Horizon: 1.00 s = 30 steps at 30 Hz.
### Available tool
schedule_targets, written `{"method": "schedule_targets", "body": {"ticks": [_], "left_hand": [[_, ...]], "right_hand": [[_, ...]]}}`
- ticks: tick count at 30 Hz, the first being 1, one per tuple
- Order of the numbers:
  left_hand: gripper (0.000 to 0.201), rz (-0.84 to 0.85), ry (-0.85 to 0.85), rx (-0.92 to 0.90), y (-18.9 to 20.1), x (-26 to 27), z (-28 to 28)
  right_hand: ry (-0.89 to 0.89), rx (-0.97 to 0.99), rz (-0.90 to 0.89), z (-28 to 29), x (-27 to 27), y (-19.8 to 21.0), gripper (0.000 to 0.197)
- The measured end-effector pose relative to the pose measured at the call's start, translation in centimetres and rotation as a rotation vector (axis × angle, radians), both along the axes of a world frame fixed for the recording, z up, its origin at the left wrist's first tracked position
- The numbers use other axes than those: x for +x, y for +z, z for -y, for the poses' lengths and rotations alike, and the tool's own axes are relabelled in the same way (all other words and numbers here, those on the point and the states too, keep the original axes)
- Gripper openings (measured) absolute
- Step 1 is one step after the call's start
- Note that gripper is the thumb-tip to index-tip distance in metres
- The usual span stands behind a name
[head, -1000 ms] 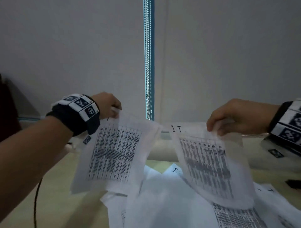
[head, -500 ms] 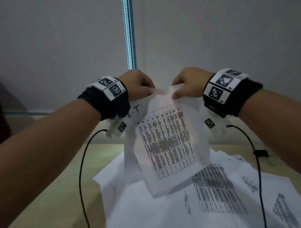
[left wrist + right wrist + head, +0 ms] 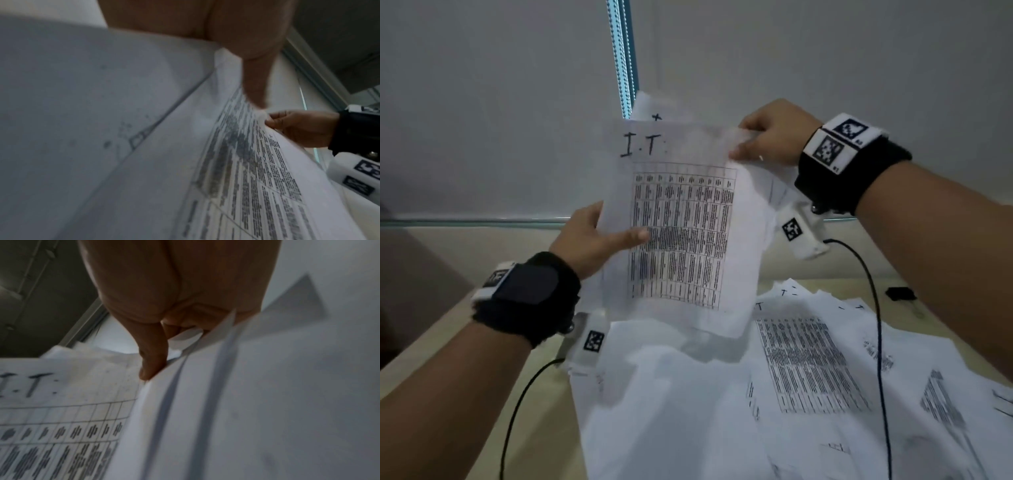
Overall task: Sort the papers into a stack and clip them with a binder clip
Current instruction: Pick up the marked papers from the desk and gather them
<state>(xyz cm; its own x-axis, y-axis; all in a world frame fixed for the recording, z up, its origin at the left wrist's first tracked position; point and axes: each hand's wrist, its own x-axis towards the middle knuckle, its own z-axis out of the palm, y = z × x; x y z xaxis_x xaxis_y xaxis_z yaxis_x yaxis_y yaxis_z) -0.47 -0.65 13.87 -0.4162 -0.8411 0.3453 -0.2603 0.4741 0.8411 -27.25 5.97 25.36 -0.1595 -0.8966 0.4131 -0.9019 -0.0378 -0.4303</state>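
In the centre of the head view, a small sheaf of white printed paper sheets (image 3: 681,219), the front one bearing a dense black table and handwritten "I.T", hangs upright in the air. The left hand (image 3: 589,240) grips its left edge, thumb flat across the print and fingers hidden behind. The right hand (image 3: 774,133) pinches the upper right corner between thumb and curled fingers. Across the lower right of the frame, loose white printed sheets (image 3: 808,370) lie scattered and overlapping on the pale wooden table (image 3: 448,329). At the right edge, a small black object (image 3: 900,293), likely the binder clip, sits on the table beyond the sheets.
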Motion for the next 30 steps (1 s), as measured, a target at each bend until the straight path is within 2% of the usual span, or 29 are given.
{"method": "schedule_targets", "body": {"ticks": [1, 3, 6, 7, 9, 11, 13, 14, 16, 17, 19, 20, 21, 22, 24, 26, 27, 29, 30], "left_hand": [[0.027, 0.016, 0.069, -0.002, -0.7, 0.0, 0.3], [0.015, 0.021, 0.156, 0.026, -1.8, 0.4, 0.8], [0.027, 0.04, 0.274, 0.12, -4.1, 2.2, 1.9], [0.035, 0.072, 0.319, 0.144, -5.1, 3.0, 2.3], [0.044, 0.128, 0.364, 0.177, -7.1, 4.2, 2.9], [0.048, 0.126, 0.378, 0.204, -8.6, 4.7, 3.1], [0.043, 0.096, 0.391, 0.244, -9.3, 4.7, 2.8], [0.041, 0.093, 0.399, 0.267, -9.7, 4.6, 2.7], [0.042, 0.074, 0.401, 0.311, -10.8, 4.5, 2.6], [0.043, 0.063, 0.405, 0.33, -11.2, 4.6, 2.6], [0.044, 0.067, 0.411, 0.345, -11.8, 4.6, 2.7], [0.044, 0.073, 0.418, 0.346, -12.0, 4.7, 2.7], [0.044, 0.074, 0.424, 0.339, -12.1, 4.7, 2.7], [0.044, 0.068, 0.428, 0.341, -12.2, 4.7, 2.7], [0.044, 0.071, 0.434, 0.334, -12.3, 4.7, 2.5], [0.044, 0.067, 0.436, 0.327, -12.3, 4.7, 2.3], [0.044, 0.066, 0.435, 0.321, -12.4, 4.7, 2.2], [0.045, 0.073, 0.435, 0.316, -12.4, 4.6, 2.4], [0.045, 0.076, 0.435, 0.316, -12.4, 4.5, 2.5]], "right_hand": [[0.027, -0.008, 0.029, 0.1, 0.3, -0.4, 0.031], [0.025, -0.058, 0.073, 0.6, 0.1, -1.8, 0.033], [-0.087, -0.05, 0.101, 1.5, -2.1, -7.1, 0.033], [-0.11, 0.05, 0.073, 1.8, -3.0, -9.5, 0.031], [-0.117, 0.399, -0.114, 2.3, -4.3, -15.0, 0.032], [-0.087, 0.701, -0.272, 2.9, -5.1, -19.8, 0.043], [-0.054, 0.87, -0.386, 4.1, -5.5, -23.5, 0.061], [-0.028, 0.942, -0.442, 4.5, -5.4, -24.8, 0.066], [-0.02, 0.958, -0.478, 6.0, -6.3, -27.4, 0.065], [-0.004, 0.943, -0.512, 8.0, -8.7, -30.1, 0.07], [0.024, 0.947, -0.6, 10.1, -11.7, -33.3, 0.097], [0.001, 0.904, -0.598, 9.4, -11.4, -32.7, 0.1], [-0.008, 0.839, -0.542, 8.3, -10.4, -31.4, 0.094], [0.016, 0.761, -0.474, 6.7, -9.3, -29.3, 0.077], [0.038, 0.784, -0.327, 4.0, -8.0, -24.6, 0.039], [-0.002, 0.776, -0.25, 2.3, -9.9, -21.9, 0.021], [-0.022, 0.802, -0.235, 1.4, -11.4, -20.9, 0.024], [-0.051, 0.852, -0.296, -0.1, -14.8, -19.1, 0.043], [-0.08, 0.869, -0.303, -1.1, -15.8, -18.1, 0.042]]}}
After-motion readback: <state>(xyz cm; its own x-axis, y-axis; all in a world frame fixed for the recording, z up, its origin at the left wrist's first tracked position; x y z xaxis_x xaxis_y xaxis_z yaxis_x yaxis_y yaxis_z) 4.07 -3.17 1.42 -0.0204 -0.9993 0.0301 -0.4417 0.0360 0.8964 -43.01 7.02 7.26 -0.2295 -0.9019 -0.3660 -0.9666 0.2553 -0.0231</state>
